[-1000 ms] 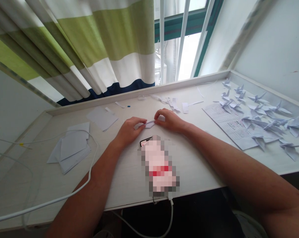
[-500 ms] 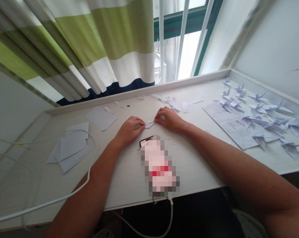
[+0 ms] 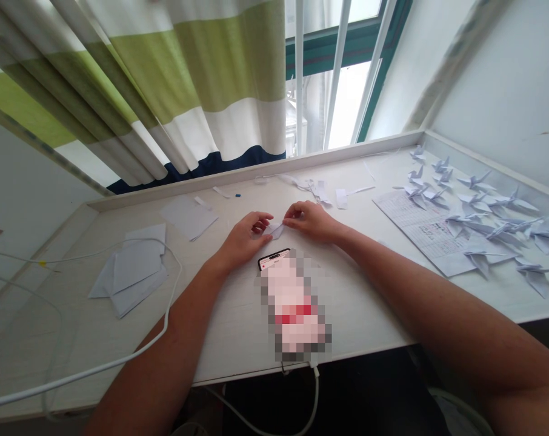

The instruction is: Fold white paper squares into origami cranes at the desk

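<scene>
Head view: the left hand (image 3: 243, 241) has loosened since the earlier frame, fingers lifted and slightly spread just beside the small folded white paper (image 3: 276, 229), while the right hand (image 3: 311, 221) pinches its right end. The paper sits mid-frame, just above the phone (image 3: 269, 261), with paper cranes (image 3: 475, 180) at upper right.

In this room a long white desk (image 3: 229, 339) stands against the window, and a low white ledge (image 3: 256, 171) runs along its far edge. The window (image 3: 345, 103) has a dark green frame (image 3: 359, 51) and white bars, and strong daylight comes through it. On the left of the window hangs a wide curtain (image 3: 188, 79) with stripes of green, white and dark navy. Plain white walls (image 3: 506, 79) close the right side, and another white wall (image 3: 24, 200) stands on the left. Under the near edge of the desk it is dark, so the floor is hard to see.
</scene>
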Motion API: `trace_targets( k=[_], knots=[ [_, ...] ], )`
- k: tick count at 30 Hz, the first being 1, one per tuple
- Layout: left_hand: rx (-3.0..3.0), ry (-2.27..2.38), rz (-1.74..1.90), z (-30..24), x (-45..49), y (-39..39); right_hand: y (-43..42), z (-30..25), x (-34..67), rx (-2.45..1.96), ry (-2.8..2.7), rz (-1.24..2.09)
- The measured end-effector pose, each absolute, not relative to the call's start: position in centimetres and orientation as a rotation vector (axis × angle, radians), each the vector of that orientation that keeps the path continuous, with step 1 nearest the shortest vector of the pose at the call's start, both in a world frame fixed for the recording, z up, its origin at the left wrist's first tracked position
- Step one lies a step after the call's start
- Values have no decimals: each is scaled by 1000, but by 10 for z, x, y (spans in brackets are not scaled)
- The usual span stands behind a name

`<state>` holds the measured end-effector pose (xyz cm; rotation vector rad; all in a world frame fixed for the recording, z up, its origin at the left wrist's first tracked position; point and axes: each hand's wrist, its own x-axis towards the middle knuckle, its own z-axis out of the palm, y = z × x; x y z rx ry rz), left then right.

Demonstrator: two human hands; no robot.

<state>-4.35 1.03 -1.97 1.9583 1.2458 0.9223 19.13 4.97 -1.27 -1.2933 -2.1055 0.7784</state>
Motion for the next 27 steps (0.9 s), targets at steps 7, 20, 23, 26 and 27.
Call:
trace_targets(
  k=[7,20,23,26,27],
  knots=[
    [1602,1135,994,-18,-33,8,49,-14,188,-944,-1700,1172],
    [1288,1014,1064,-3,-22,-4,30,-1,177,-726,-1588,1343],
    [1270,991,1057,-4,-24,-3,30,-1,179,-718,-1603,1340],
    [1266,975,1044,-7,-24,-3,31,-2,177,-748,-1601,1316],
    [1262,972,1042,-7,-24,-3,31,-2,176,-757,-1600,1307]
  ],
)
